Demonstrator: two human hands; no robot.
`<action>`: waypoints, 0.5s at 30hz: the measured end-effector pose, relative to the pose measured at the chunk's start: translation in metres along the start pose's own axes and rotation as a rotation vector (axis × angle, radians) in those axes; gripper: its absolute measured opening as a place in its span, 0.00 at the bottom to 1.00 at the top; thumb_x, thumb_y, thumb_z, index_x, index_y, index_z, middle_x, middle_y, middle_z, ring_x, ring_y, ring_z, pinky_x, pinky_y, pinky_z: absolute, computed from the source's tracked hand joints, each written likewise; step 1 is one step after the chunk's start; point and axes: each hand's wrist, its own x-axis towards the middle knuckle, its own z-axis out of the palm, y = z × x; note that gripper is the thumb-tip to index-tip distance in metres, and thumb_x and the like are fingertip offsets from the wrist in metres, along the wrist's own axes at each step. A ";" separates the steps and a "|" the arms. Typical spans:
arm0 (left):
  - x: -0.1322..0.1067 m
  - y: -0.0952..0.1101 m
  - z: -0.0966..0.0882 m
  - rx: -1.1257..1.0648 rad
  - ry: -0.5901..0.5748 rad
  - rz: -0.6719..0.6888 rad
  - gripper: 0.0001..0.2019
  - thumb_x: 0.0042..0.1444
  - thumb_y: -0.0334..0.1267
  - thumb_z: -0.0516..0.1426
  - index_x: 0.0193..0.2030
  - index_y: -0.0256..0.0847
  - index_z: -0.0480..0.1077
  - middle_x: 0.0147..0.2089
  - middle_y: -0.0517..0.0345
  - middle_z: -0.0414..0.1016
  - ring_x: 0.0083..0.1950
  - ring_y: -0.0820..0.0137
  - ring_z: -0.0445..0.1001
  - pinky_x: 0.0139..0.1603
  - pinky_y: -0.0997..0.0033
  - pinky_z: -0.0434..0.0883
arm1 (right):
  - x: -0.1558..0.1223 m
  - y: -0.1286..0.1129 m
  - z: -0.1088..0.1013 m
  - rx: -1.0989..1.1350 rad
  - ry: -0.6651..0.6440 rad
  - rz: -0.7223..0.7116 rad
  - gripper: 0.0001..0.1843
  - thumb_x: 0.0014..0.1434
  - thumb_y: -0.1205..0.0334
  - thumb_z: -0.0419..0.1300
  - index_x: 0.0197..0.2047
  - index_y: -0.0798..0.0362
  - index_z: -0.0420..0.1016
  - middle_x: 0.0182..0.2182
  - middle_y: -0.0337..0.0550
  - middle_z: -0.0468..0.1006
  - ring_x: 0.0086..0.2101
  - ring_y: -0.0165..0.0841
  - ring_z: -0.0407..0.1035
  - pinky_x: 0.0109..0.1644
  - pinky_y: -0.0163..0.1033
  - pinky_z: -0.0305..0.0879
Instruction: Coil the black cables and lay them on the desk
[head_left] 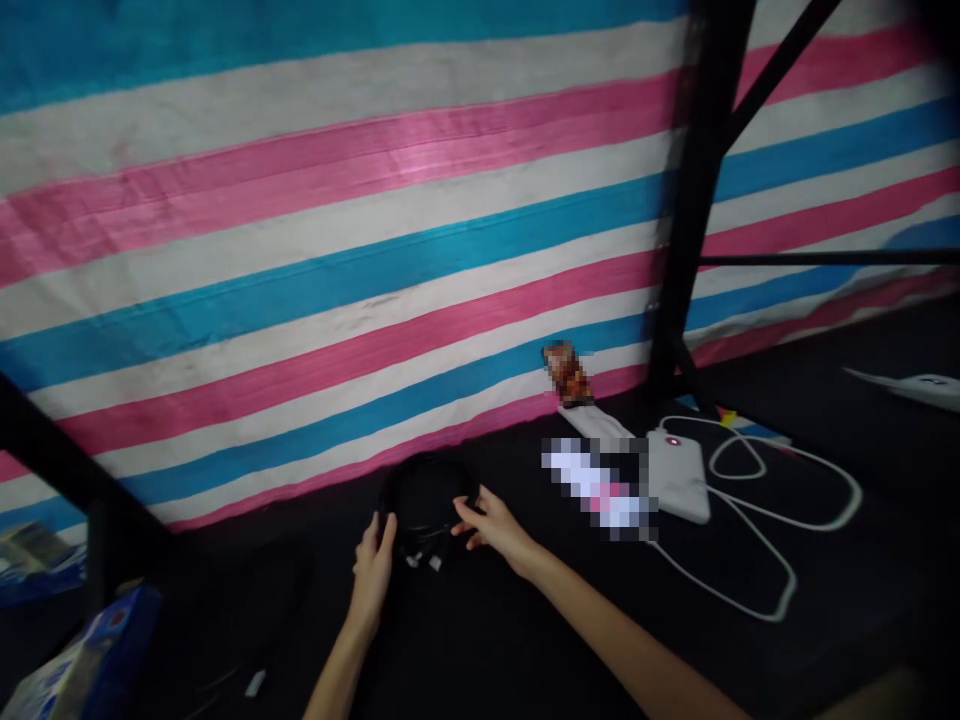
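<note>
A coil of black cable with light-coloured plugs lies on the dark surface close to the striped sheet. My left hand rests at the coil's left side, fingers curled against the cable. My right hand holds the coil's right side, with fingers pinched on the loop. Both hands seem to grip the same coil. The plugs hang between my hands.
A white power bank with a red light and a looping white cable lies to the right. A black metal post stands behind it. A blue box sits at the lower left. A pink, white and blue striped sheet backs the surface.
</note>
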 end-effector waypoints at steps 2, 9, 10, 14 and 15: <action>-0.001 -0.006 -0.002 0.109 0.052 -0.032 0.27 0.47 0.49 0.56 0.53 0.39 0.66 0.61 0.43 0.62 0.66 0.49 0.48 0.64 0.43 0.40 | 0.001 0.005 -0.001 -0.071 0.011 -0.053 0.18 0.49 0.58 0.64 0.42 0.55 0.67 0.39 0.43 0.69 0.29 0.30 0.72 0.17 0.27 0.65; -0.007 -0.014 -0.016 0.528 0.166 0.083 0.22 0.55 0.49 0.47 0.52 0.43 0.69 0.58 0.46 0.65 0.60 0.49 0.59 0.57 0.40 0.54 | 0.007 0.017 -0.006 -0.158 0.258 -0.140 0.29 0.44 0.60 0.67 0.50 0.55 0.70 0.44 0.48 0.65 0.23 0.24 0.67 0.13 0.28 0.62; -0.006 -0.013 -0.020 0.532 0.187 0.091 0.21 0.55 0.49 0.47 0.50 0.44 0.70 0.57 0.47 0.66 0.59 0.49 0.60 0.56 0.40 0.55 | 0.008 0.017 -0.007 -0.152 0.294 -0.141 0.28 0.44 0.59 0.66 0.50 0.55 0.70 0.44 0.48 0.65 0.23 0.23 0.66 0.13 0.27 0.61; 0.001 -0.013 -0.039 0.433 0.204 0.105 0.19 0.52 0.46 0.47 0.44 0.43 0.72 0.50 0.49 0.72 0.54 0.53 0.67 0.55 0.46 0.60 | 0.008 0.012 -0.010 -0.122 0.375 -0.121 0.23 0.49 0.60 0.61 0.50 0.53 0.68 0.41 0.44 0.66 0.24 0.24 0.66 0.12 0.25 0.55; 0.002 -0.014 -0.042 0.380 0.195 0.102 0.19 0.51 0.46 0.47 0.43 0.42 0.72 0.48 0.49 0.74 0.52 0.55 0.69 0.53 0.51 0.62 | 0.008 0.010 -0.010 -0.116 0.372 -0.110 0.22 0.50 0.61 0.59 0.50 0.53 0.67 0.40 0.43 0.67 0.24 0.24 0.65 0.12 0.24 0.54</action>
